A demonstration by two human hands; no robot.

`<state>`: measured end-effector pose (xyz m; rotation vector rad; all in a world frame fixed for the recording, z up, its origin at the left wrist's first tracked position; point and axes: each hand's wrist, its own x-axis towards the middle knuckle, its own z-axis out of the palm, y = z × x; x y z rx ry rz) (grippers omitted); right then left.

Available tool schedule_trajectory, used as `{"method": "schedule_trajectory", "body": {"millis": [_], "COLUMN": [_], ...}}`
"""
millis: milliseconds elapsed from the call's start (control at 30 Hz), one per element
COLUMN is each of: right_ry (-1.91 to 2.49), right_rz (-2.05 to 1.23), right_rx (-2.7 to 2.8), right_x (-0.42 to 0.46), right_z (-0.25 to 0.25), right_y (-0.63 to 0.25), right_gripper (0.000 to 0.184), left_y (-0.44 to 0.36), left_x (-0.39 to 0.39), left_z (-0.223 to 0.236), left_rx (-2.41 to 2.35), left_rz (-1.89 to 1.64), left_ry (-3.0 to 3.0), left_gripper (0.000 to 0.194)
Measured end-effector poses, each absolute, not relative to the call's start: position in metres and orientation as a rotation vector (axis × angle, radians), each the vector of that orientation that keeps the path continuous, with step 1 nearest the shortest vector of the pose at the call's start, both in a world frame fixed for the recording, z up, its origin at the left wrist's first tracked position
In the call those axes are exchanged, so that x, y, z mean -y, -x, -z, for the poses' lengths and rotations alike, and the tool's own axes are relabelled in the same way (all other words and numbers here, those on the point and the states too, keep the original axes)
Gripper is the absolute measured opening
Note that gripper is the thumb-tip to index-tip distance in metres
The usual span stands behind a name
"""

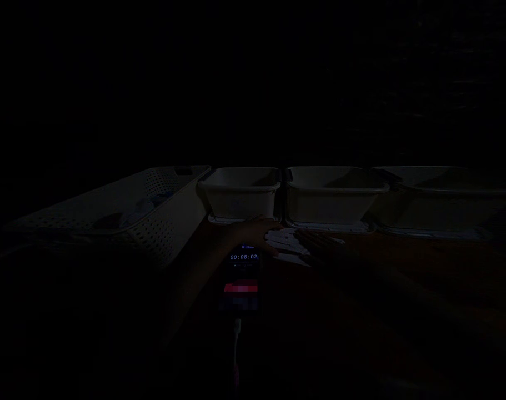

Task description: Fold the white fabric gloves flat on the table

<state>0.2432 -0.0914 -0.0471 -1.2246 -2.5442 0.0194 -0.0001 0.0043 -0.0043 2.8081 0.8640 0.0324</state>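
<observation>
The scene is very dark and only faint shapes show. A white, creased piece, perhaps cloth or paper (pixel 286 242), lies on the reddish-brown table in front of the middle bin. My left hand (pixel 259 232) reaches in from the left over the top of a phone and rests at the piece's left edge, thumb and fingers apart. From the right, my right hand (pixel 321 247) lies over the piece's right part, fingers stretched out and mostly in shadow. The lit phone (pixel 240 278) shows a timer reading 00:08:02.
A white perforated basket (pixel 186 208) at left holds dim items that I cannot make out. Three pale bins stand in a row at the back: left bin (pixel 240 200), middle bin (pixel 331 204), right bin (pixel 431 210). A white cable (pixel 236 339) runs from the phone towards me.
</observation>
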Motion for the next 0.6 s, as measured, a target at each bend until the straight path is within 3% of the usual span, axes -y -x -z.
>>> {"method": "schedule_trajectory", "body": {"millis": [600], "right_ry": [1.288], "right_rz": [0.051], "right_rx": [2.504], "right_x": [0.083], "right_z": [0.057], "right_y": [-0.245], "right_gripper": [0.054], "left_y": [0.0], "left_x": [0.0], "left_z": [0.002], "left_rx": [-0.824], "left_rz": [-0.026], "left_ry": [-2.783], "left_gripper": [0.08]}}
